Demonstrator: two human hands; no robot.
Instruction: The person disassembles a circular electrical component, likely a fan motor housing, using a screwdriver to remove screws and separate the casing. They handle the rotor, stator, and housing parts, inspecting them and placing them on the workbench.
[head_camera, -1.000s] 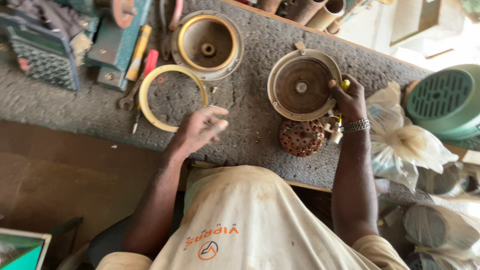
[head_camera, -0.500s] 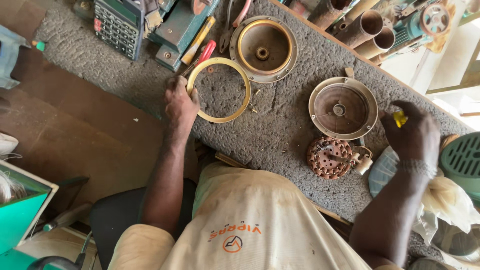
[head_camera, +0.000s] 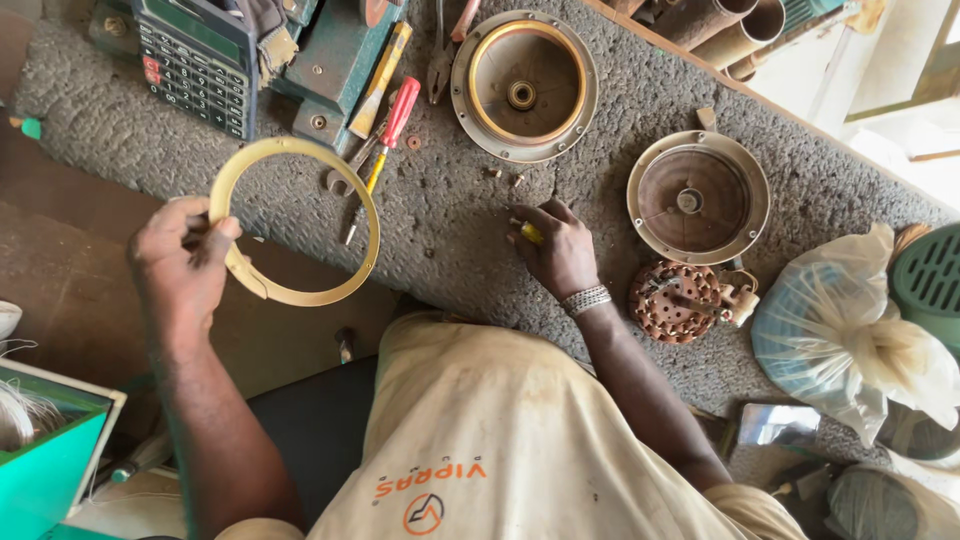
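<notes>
Table (head_camera: 300, 215) covered in grey rough mat, cluttered with motor parts. White plastic bag (head_camera: 850, 340) at right edge, green fan grille (head_camera: 935, 285) just behind it. Two round metal end covers on the mat: one at top centre (head_camera: 523, 85), one at right (head_camera: 698, 197). Copper-wound stator (head_camera: 678, 300) just below the right cover, touching its rim area. Calculator (head_camera: 195, 60) top left, green metal block (head_camera: 335, 60) beside it. Thin brass-coloured ring (head_camera: 330, 280) held up over the table's front edge, left of centre. Left hand (head_camera: 180, 265) grips the ring at its left side, fingers curled shut around the band, thumb on top. Right hand (head_camera: 560, 250) rests on the mat between the two covers, fingers pinched closed on a small yellow item (head_camera: 530, 233), can't tell what it is. Metal bracelet (head_camera: 587, 300) on right wrist. Red-handled screwdriver (head_camera: 385, 145) and yellow-handled tool (head_camera: 380, 80) lie near the ring's top right. Tiny screws (head_camera: 503, 176) on mat just above right hand.
</notes>
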